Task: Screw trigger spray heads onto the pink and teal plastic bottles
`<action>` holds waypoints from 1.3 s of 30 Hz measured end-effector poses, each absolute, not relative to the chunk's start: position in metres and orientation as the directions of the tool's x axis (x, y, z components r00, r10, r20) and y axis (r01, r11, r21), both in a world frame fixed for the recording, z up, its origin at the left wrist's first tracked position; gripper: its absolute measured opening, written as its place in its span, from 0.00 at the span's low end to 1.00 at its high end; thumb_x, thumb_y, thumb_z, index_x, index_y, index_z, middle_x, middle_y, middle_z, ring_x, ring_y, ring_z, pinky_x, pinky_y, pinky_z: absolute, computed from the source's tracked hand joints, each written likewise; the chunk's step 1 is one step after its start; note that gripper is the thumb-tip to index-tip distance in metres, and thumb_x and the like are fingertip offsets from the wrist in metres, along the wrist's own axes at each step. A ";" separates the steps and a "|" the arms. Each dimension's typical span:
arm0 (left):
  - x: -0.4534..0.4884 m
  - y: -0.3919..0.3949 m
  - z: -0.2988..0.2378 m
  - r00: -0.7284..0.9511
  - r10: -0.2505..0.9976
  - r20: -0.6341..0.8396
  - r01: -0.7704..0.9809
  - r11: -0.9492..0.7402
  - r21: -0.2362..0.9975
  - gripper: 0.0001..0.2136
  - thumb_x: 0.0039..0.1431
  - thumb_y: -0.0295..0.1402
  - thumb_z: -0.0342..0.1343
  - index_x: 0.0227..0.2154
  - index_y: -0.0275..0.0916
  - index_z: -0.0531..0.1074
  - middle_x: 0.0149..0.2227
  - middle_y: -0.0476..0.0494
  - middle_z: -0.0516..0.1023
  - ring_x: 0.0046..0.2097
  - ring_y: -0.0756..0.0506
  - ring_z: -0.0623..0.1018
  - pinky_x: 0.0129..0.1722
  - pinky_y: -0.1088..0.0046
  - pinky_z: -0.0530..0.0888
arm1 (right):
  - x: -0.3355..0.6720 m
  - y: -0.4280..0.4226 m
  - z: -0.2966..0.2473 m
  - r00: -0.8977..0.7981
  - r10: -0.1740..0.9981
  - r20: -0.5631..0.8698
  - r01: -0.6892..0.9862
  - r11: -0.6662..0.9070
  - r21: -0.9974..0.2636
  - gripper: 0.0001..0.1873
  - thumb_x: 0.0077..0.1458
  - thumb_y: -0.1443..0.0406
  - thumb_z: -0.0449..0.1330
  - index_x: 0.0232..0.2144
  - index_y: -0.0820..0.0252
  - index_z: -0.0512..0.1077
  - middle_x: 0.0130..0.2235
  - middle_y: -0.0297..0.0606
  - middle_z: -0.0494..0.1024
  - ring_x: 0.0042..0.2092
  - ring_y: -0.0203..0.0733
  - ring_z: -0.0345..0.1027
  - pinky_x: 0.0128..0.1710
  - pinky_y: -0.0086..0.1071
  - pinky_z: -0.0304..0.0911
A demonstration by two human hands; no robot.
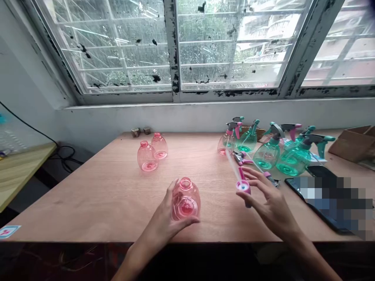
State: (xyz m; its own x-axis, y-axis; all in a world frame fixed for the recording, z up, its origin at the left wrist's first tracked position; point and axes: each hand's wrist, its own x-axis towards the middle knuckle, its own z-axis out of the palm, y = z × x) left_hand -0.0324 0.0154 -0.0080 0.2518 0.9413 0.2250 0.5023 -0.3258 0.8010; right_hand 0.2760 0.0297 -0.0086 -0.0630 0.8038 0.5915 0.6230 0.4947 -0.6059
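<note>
Near the table's front edge, my left hand [166,218] is wrapped round a clear pink spray bottle body [187,195] whose neck has no top on it. To its right, my right hand [266,199] grips a pink and grey spray head [243,187]. The head's collar faces me, and its pale dip tube [233,166] points up and away. Bottle and spray head are apart. Two more topless pink bottles, one [147,158] in front of the other [159,146], stand farther back on the left.
Green bottles with spray heads [293,160] and a pink one [227,142] cluster at the back right. Loose spray heads [241,158] lie before them. A phone [299,187], partly blurred out, and a cardboard box [353,144] are at the right of the wooden table [96,199].
</note>
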 end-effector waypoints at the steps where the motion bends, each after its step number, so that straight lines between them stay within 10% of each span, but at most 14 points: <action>1: -0.032 0.015 -0.007 0.261 0.943 0.206 0.490 -0.313 0.814 0.45 0.54 0.40 0.71 0.67 0.48 0.47 0.67 0.34 0.62 0.65 0.33 0.68 0.65 0.51 0.65 | 0.273 0.028 -0.017 -0.072 0.791 0.607 0.640 0.503 -0.580 0.15 0.61 0.49 0.61 0.36 0.53 0.74 0.62 0.45 0.70 0.63 0.61 0.64 0.60 0.54 0.61; 14: -0.038 0.010 -0.019 0.334 0.897 0.291 0.559 -0.436 0.705 0.38 0.63 0.39 0.63 0.67 0.56 0.44 0.68 0.43 0.54 0.69 0.35 0.58 0.69 0.50 0.56 | 0.275 0.035 -0.054 -0.230 0.724 0.650 0.738 0.565 -0.368 0.15 0.66 0.56 0.58 0.50 0.56 0.74 0.61 0.52 0.68 0.62 0.60 0.64 0.61 0.56 0.60; 39: -0.035 0.018 -0.015 0.238 0.958 0.163 0.500 -0.264 0.825 0.40 0.62 0.44 0.61 0.68 0.54 0.42 0.68 0.40 0.57 0.68 0.33 0.62 0.67 0.47 0.59 | 0.277 0.041 -0.044 -0.063 0.884 0.464 0.745 0.351 -0.567 0.11 0.59 0.58 0.66 0.42 0.56 0.77 0.60 0.50 0.73 0.63 0.60 0.64 0.62 0.53 0.59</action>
